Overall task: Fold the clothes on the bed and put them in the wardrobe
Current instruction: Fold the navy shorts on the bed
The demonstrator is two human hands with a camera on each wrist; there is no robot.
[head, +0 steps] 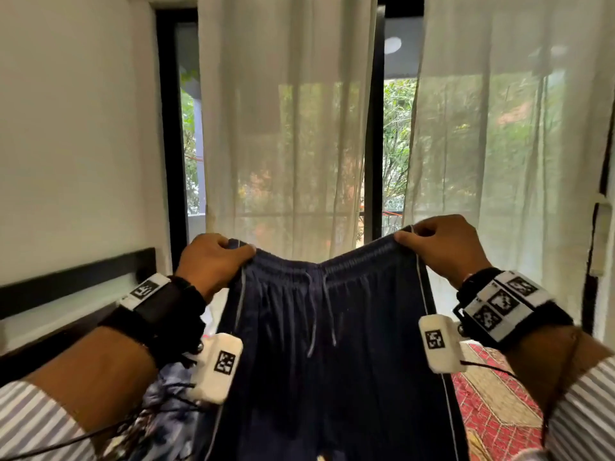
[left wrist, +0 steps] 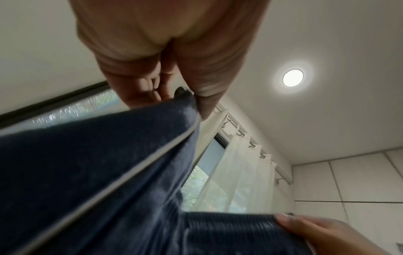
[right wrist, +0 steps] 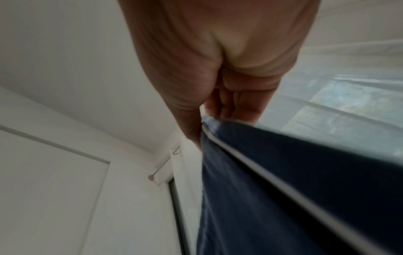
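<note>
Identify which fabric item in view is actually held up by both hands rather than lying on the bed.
The navy drawstring trousers: left hand and right hand pinch the waistband corners. The blue patterned garment and red patterned bedcover lie below.

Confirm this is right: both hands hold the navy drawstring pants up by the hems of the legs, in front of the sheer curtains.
Not the hems. In the head view the left hand and right hand pinch the navy drawstring pants at the elastic waistband, legs hanging down, in front of the sheer curtains.
</note>
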